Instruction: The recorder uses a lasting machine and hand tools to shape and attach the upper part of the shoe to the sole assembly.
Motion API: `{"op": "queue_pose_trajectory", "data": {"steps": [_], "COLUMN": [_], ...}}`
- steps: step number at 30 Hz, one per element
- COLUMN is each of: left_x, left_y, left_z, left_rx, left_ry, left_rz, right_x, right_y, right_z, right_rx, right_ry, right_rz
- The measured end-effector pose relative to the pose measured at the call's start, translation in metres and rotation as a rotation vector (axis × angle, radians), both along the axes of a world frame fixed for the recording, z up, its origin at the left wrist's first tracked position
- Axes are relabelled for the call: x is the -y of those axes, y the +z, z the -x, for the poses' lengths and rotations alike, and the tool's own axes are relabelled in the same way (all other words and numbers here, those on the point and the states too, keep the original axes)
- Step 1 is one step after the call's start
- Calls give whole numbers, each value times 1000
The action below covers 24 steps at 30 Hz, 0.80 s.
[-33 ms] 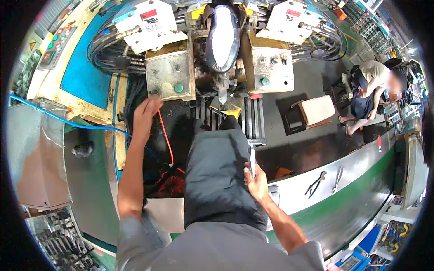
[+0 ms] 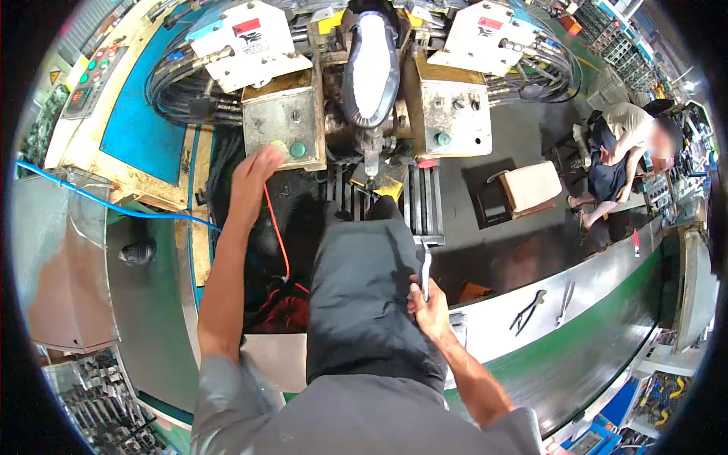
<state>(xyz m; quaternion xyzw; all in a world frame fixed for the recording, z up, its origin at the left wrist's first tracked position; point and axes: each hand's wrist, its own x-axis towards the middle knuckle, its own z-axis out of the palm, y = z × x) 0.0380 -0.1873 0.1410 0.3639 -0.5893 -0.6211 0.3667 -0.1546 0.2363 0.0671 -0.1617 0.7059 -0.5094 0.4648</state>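
Observation:
My left hand (image 2: 256, 176) reaches to the lower left part of the left control box (image 2: 279, 121), its fingers stretched forward, just left of the green button (image 2: 297, 149). Nothing shows in it; whether the fingertips touch the box, I cannot tell. In my right hand (image 2: 429, 309), resting beside my right thigh, is a slim silver metal tool (image 2: 426, 265) that points forward; its gripped end is hidden. Ahead, in the middle of the machine, a shoe upper (image 2: 371, 72) with a white underside and dark edge sits sole side up.
A right control box (image 2: 453, 114) carries knobs and a green button. Pincers (image 2: 529, 312) and a thin metal tool (image 2: 566, 303) lie on the pale ledge to my right. Beyond are a cushioned stool (image 2: 531, 188) and a seated person (image 2: 618, 155). A red cord (image 2: 277, 227) hangs below my left hand.
My left hand has shifted right and slightly forward along the left control box, closer to the green button. My right hand still holds the metal tool at nearly the same place.

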Motion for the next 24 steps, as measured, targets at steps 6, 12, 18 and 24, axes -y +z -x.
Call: {"op": "queue_pose_trajectory", "data": {"steps": [6, 12, 18, 24], "left_x": [57, 39, -79, -241], "left_y": [44, 72, 89, 2], "left_z": [179, 202, 129, 53], "left_rx": [-306, -365, -299, -55], "left_ry": [-374, -303, -459, -461], "left_rz": [-574, -442, 82, -53], "right_x": [-24, -57, -77, -79], "right_y": [9, 8, 16, 34], "right_z": [6, -2, 13, 65], "right_rx": [-10, 8, -503, -943], "right_ry": [-37, -116, -94, 136], "right_rz": [44, -8, -159, -111]}}
